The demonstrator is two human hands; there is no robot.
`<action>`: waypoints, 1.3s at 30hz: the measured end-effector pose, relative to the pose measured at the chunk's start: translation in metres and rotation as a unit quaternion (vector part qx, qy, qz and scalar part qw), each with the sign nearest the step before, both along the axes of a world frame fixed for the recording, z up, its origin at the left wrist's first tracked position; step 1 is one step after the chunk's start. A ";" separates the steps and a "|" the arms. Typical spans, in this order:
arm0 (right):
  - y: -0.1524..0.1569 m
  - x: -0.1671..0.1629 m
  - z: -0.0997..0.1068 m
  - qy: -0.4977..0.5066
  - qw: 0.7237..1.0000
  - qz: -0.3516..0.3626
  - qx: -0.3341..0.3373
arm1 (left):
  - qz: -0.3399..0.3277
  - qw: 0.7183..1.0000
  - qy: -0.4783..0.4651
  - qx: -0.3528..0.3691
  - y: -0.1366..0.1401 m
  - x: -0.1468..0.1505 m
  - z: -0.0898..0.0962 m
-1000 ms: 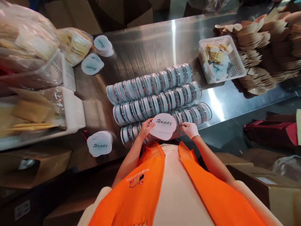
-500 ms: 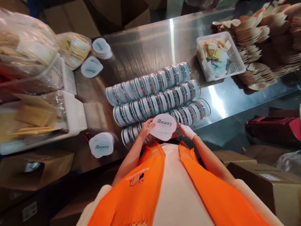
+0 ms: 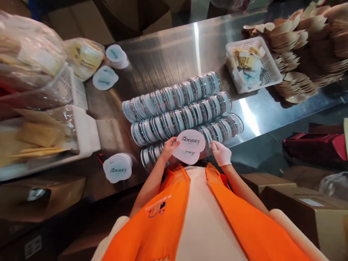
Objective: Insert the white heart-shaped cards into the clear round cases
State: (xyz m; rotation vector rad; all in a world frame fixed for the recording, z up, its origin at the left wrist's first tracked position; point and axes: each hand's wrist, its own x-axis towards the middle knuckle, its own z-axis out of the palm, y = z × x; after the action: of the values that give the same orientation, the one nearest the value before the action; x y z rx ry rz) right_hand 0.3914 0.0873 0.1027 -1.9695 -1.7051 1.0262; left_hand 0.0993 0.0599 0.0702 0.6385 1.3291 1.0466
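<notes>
My bare left hand [image 3: 170,148] pinches the left edge of a few overlapping white round labels [image 3: 191,141] printed "beauty". They are fanned, the top one covering most of the one below. Just right of the labels is my right hand [image 3: 221,153], in a white glove that leaves fingertips bare. Its fingers are drawn together, apart from the labels, and I cannot make out anything in them. Beyond both hands lie three rows of round clear-and-white containers [image 3: 181,117] on their sides. The labels and my left hand partly hide the nearest row.
On the steel table [image 3: 160,54], more label stacks [image 3: 117,168] lie at left, near bins [image 3: 81,134] of packets. A white basket [image 3: 254,65] of sachets stands at right, beside many nested wooden-looking scoops [image 3: 296,83]. Cardboard boxes [image 3: 307,214] are below right.
My right hand has moved right, away from the labels' edge, and turned so more of the glove shows. The labels in my left hand are fanned further apart, showing print on the lower one.
</notes>
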 end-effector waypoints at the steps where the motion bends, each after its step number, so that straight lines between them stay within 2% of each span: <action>1: 0.001 0.000 0.009 0.035 0.999 0.018 -0.003 | -0.018 1.000 -0.003 -0.007 -0.002 0.000 0.002; 4: 0.007 -0.004 0.031 0.111 0.988 0.107 -0.025 | -0.079 0.996 -0.014 -0.025 -0.009 0.002 0.007; 7: 0.011 -0.002 0.046 0.059 0.983 0.171 -0.016 | -0.123 0.992 0.002 -0.021 -0.016 -0.002 0.014; 9: 0.010 0.007 0.054 0.050 0.986 0.162 -0.006 | -0.157 0.988 0.015 -0.007 -0.020 -0.010 0.019; 12: 0.005 0.021 0.063 0.036 0.995 0.070 0.052 | -0.192 0.981 -0.032 -0.011 -0.027 -0.025 0.023; 15: 0.000 0.025 0.072 -0.047 0.993 0.036 0.101 | -0.152 0.984 -0.086 -0.040 -0.035 -0.038 0.020; 19: -0.001 0.011 0.084 -0.153 0.980 0.088 0.093 | -0.047 0.997 -0.058 -0.033 -0.040 -0.048 0.014; 23: 0.011 -0.013 0.087 -0.223 0.961 0.154 0.061 | 0.008 1.000 0.005 0.012 -0.036 -0.050 0.012; 25: 0.020 -0.028 0.077 -0.251 0.950 0.181 0.032 | 0.014 1.000 0.016 0.021 -0.033 -0.049 0.010; 28: 0.031 -0.048 0.045 -0.263 0.944 0.199 -0.021 | 0.015 1.000 -0.001 0.017 -0.031 -0.048 0.008; 31: 0.024 -0.058 0.004 -0.197 0.964 0.179 -0.025 | 0.017 1.000 -0.020 0.015 -0.032 -0.048 0.007; 33: 0.010 -0.059 -0.020 -0.110 0.985 0.134 0.006 | 0.016 0.999 -0.021 0.019 -0.033 -0.050 0.007; 35: -0.007 -0.059 -0.039 -0.017 0.998 0.059 0.018 | 0.013 0.999 -0.021 0.023 -0.034 -0.051 0.006; 37: -0.020 -0.061 -0.053 0.056 0.998 -0.033 -0.001 | 0.012 0.999 -0.020 0.026 -0.035 -0.051 0.006; 39: -0.028 -0.068 -0.061 0.108 0.986 -0.119 -0.035 | 0.012 0.999 -0.019 0.030 -0.035 -0.050 0.005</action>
State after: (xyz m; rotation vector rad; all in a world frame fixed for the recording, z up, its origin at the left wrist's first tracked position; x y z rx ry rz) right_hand 0.3235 0.0588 0.0418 -1.9644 -1.3032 1.1751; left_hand 0.0491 0.0254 0.0751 0.6451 1.2802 1.1162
